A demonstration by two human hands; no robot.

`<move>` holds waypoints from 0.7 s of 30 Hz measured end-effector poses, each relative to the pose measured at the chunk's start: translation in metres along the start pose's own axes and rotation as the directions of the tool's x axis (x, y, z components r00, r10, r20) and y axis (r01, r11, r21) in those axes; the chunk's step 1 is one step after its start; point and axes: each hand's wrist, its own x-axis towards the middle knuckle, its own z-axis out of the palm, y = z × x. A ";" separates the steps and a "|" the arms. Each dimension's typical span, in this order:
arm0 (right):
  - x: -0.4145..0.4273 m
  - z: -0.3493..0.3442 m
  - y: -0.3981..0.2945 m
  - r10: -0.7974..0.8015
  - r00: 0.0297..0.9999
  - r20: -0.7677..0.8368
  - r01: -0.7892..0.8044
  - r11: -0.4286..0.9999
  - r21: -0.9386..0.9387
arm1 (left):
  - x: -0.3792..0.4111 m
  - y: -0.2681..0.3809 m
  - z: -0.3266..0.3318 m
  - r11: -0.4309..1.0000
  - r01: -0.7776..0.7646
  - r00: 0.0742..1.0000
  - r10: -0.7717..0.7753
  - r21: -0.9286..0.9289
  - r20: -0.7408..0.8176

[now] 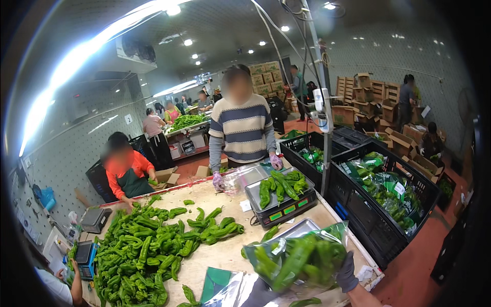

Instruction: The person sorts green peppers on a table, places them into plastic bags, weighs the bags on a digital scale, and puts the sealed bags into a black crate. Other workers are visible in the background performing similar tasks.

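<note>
My right hand (347, 274), in a dark grey glove, grips the right end of a clear plastic bag of green peppers (303, 257). The bag is blurred and held above the table. Below its left part, a dark grey shape that looks like my gloved left hand (262, 294) shows through clear film; its fingers are hidden. Flat printed plastic bags (215, 284) lie beside it. Behind the held bag sits a metal tray (297, 229), partly covered. Farther back, a digital scale (285, 211) carries loose long green peppers (282, 186).
A large heap of green peppers (138, 245) covers the table's left side. Black crates (368, 222) with bagged peppers (395, 192) stand along the right edge, beside a metal pole (327, 161). Across stands a person in a striped sweater (245, 126); others work at the left.
</note>
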 end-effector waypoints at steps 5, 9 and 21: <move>-0.026 0.002 0.024 0.311 0.905 0.291 -0.426 0.679 0.598 | -0.029 0.047 -0.005 0.211 -0.752 0.648 0.410 0.624 0.642; -0.052 -0.010 0.032 0.260 0.808 0.529 -0.585 0.460 0.668 | -0.033 0.070 -0.013 -0.302 -0.897 0.289 0.148 0.322 0.946; -0.073 -0.006 -0.013 0.559 0.749 0.355 -0.652 0.717 0.247 | -0.027 0.017 -0.041 -0.137 -0.705 0.597 0.415 0.696 0.686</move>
